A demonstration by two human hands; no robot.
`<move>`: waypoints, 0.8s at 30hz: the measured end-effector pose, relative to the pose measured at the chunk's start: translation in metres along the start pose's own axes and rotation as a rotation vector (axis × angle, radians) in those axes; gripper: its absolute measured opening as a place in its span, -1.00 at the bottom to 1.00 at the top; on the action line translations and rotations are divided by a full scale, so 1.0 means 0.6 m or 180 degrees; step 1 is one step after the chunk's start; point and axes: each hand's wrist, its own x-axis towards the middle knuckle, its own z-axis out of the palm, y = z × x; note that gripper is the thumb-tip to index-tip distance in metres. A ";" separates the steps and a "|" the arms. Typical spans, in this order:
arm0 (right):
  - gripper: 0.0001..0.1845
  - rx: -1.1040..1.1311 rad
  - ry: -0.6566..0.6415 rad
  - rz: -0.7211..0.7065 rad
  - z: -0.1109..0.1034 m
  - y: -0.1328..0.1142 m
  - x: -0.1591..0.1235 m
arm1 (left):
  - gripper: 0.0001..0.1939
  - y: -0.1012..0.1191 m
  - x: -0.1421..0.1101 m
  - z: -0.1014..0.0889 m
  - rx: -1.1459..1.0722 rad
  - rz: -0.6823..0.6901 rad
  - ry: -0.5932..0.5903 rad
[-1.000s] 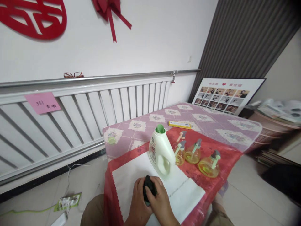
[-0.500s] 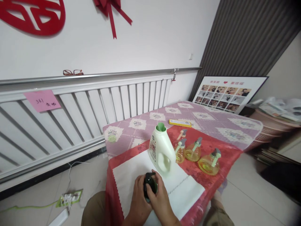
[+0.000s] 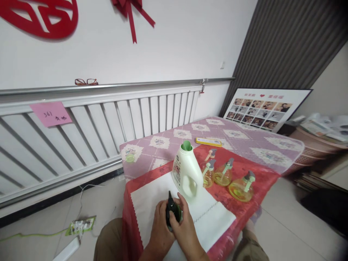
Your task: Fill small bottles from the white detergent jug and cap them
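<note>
Both my hands are closed round a small dark green spray bottle [image 3: 172,212], held over the white cloth [image 3: 209,217] at the table's near edge. My left hand [image 3: 160,228] grips its left side and my right hand [image 3: 185,226] wraps the right side. Its black nozzle sticks up between my fingers. Just beyond my hands stands a white detergent jug [image 3: 186,170] with an open green spout.
Three pump bottles of yellow liquid [image 3: 225,175] stand right of the jug on the red cloth [image 3: 255,177]. A yellow flat case [image 3: 208,141] and a small green cup [image 3: 130,158] lie on the purple tablecloth. A white radiator [image 3: 108,123] runs behind; a framed photo board [image 3: 263,108] leans at right.
My hands have turned the small bottle so its black nozzle now points upward. The camera shifted slightly; the jug and pump bottles have not moved.
</note>
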 end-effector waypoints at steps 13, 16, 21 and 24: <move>-0.73 -0.0498 -0.0331 -0.0477 -0.017 -0.031 0.019 | -0.41 -0.021 -0.004 0.011 0.0164 0.0059 0.0117; -0.68 -0.0517 -0.0453 -0.0574 -0.019 -0.022 0.015 | -0.44 -0.021 -0.004 0.012 0.0183 0.0030 0.0148; -0.62 -0.0468 -0.0697 -0.0628 -0.025 -0.012 0.013 | -0.42 -0.033 -0.008 0.017 0.0202 -0.0039 0.0227; -0.53 -0.0375 -0.0743 -0.0456 -0.025 -0.010 0.014 | -0.37 -0.044 -0.012 0.021 0.0256 0.0010 0.0216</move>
